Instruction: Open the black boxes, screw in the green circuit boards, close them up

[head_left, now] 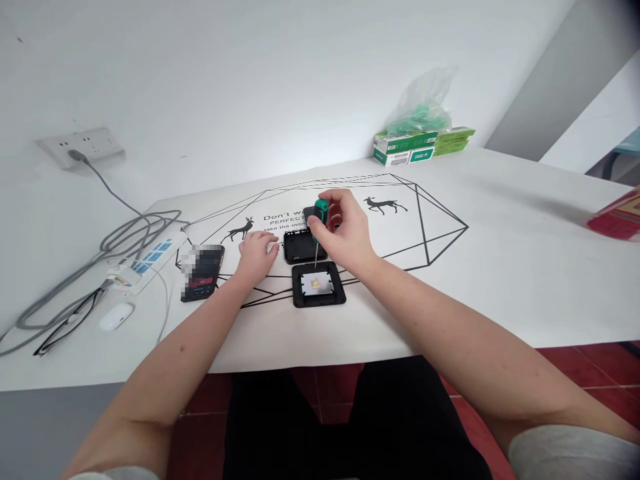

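Observation:
My right hand (347, 230) is closed round a green-handled screwdriver (320, 213), held upright with its tip down on a small black square device (319, 285) that has a pale plate in its middle. My left hand (257, 252) rests on the white table (500, 267) just left of a black case half (303, 247), fingers curled, with a small pale thing at the fingertips that I cannot make out. Another small black part (309, 215) lies behind the screwdriver.
A dark phone (203, 273) lies left of my left hand. A white power strip (147, 260) with grey cables, black glasses (65, 327) and a white mouse (117, 315) sit at the left. Green-white boxes (405, 147) under a plastic bag stand at the back. A red box (620, 217) is at the right edge.

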Available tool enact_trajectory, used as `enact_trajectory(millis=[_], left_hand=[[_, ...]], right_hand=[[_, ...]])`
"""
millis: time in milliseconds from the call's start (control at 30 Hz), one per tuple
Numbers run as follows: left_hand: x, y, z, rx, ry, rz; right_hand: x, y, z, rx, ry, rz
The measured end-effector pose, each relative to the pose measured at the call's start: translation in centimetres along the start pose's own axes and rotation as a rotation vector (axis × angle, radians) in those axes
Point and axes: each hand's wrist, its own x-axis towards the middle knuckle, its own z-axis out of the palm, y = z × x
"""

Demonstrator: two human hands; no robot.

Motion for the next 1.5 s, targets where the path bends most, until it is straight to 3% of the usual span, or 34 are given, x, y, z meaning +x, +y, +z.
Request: enact_trajectory(millis=[100, 167, 300, 367, 433, 833, 1500], left_hand=[[-0.2, 0.0, -0.2, 0.010, 0.051, 0.007], [-0.6, 0.4, -0.7, -0.024, 0.038, 0.102], [-2.0, 2.2, -1.9, -0.120, -0.189, 0.435], [-2.7, 3.4, -2.2, -0.138, -0.342, 0.548], [-3.2, 4.3, -2.4, -0.142, -0.424, 0.593], [-3.2, 5.1, -2.7, -0.062, -0.466, 0.489], [-2.8, 4.6, -3.2, -0.122, -0.530, 0.441]], right_hand=[[0.1, 0.2, 0.0, -0.019, -0.001, -0.015], [0.2, 0.3, 0.0, -0.032, 0.004, -0.020], [0.2, 0.4, -0.1, -0.056, 0.001, -0.029], [0.2, 0.4, -0.2, -0.064, -0.011, -0.050], [0.1, 0.4, -0.2, -0.069, -0.029, -0.075], [-0.7, 0.2, 0.1, -0.097, -0.143, -0.142], [-0.8, 0.1, -0.2, -0.081, -0.131, -0.183]])
